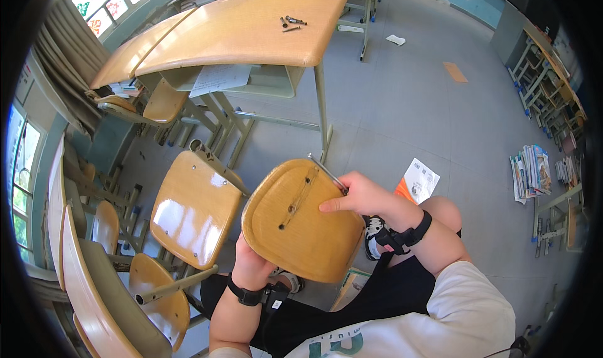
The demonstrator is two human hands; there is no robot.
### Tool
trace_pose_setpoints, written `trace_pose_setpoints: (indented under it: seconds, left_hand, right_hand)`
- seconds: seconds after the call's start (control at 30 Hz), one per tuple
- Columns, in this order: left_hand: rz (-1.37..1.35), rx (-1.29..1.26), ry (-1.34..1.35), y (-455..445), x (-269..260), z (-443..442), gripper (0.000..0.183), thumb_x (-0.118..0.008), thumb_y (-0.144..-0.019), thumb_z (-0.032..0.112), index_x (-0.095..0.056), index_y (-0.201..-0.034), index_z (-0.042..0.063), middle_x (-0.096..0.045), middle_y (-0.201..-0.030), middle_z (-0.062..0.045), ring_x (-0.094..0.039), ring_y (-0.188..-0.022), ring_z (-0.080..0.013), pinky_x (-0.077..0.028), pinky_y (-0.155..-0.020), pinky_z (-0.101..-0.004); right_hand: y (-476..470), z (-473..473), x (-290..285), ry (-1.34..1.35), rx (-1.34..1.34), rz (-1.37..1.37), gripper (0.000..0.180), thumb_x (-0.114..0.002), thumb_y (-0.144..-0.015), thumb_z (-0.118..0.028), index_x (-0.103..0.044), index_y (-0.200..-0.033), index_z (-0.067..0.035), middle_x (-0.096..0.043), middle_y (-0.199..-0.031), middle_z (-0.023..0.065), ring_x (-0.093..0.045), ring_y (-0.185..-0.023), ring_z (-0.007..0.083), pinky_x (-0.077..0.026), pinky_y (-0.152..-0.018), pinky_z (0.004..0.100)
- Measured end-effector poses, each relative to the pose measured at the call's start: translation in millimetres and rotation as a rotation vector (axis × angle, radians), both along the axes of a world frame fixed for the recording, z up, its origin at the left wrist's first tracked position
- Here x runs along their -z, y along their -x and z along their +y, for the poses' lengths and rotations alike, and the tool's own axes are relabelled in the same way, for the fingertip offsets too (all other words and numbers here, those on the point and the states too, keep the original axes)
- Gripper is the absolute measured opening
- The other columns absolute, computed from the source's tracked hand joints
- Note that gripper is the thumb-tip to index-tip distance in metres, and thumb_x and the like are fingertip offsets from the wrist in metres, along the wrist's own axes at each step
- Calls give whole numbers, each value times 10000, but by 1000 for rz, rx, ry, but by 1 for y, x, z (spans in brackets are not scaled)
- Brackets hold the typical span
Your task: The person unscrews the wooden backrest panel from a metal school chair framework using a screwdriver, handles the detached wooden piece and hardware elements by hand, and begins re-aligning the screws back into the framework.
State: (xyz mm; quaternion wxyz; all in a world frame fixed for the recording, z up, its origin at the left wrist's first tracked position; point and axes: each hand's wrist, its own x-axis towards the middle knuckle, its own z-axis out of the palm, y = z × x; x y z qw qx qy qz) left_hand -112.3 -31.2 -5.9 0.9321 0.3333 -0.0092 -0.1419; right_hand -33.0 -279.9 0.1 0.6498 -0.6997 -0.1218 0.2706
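A curved wooden chair backrest (301, 226) is held over my lap, with a scored line and several dark holes on its upper face. My left hand (252, 264) grips its lower left edge, the fingers partly hidden beneath the board. At the upper right edge, my right hand (360, 195) holds a thin metal rod-like tool (325, 170), its thumb pressing on the board. The tool's exact kind cannot be told. Left of the backrest stands a metal-framed chair with a glossy wooden seat (195, 209). Its frame tubes (176, 285) end in open holes.
Several dark bolts (292, 22) lie on the wooden desk (235, 33) ahead. Papers (221, 79) stick out from its shelf. A printed packet (420, 179) is on the floor to the right. More desks and chairs (106, 226) crowd the left; stacked books (531, 173) stand far right.
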Motion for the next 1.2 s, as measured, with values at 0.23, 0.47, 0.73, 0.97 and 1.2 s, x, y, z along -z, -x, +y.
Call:
trace_pose_setpoints:
  seconds: [0.23, 0.47, 0.73, 0.97, 1.2]
  left_hand:
    - [110, -27, 57, -2, 2, -4, 423, -519, -990, 210, -481, -1346, -14, -570, -1319, -159, -591, -1171, -274, -517, -957, -424]
    - [-210, 97, -248, -1, -19, -11, 419, -699, -902, 189, -561, -1230, -32, -648, -1149, -103, -615, -1028, -147, -503, -879, -295]
    - [-346, -68, -262, -17, -36, 12, 131, -628, -907, 88, -517, -891, 19, -543, -808, -85, -488, -758, -183, -430, -696, -319]
    - [-763, -589, -749, 8, -90, 41, 122, -639, -867, 43, -537, -911, -8, -565, -815, -111, -495, -765, -194, -431, -633, -297]
    - [-847, -383, -958, -27, -172, -36, 114, -646, -846, -28, -565, -924, -18, -594, -886, -100, -513, -811, -169, -447, -702, -290]
  right_hand:
    - [-2, -8, 15, 99, 95, -66, 421, -880, -708, -354, -694, -853, -5, -637, -722, -5, -523, -641, 67, -420, -582, 261]
    - [3, -25, -11, 158, 89, -232, 430, -928, -609, -325, -665, -773, -27, -573, -650, -23, -475, -592, 71, -377, -553, 243]
    - [13, -24, -28, 326, 65, -375, 476, -930, -568, -393, -637, -716, -48, -599, -633, 14, -531, -555, 108, -406, -522, 279]
    - [39, 0, -15, 897, -3, -782, 402, -693, -813, -455, -669, -770, -57, -672, -694, 123, -675, -663, 324, -510, -560, 427]
    - [11, -17, 22, 869, 84, -538, 263, -658, -827, -285, -696, -794, -27, -672, -723, 182, -673, -697, 371, -530, -610, 471]
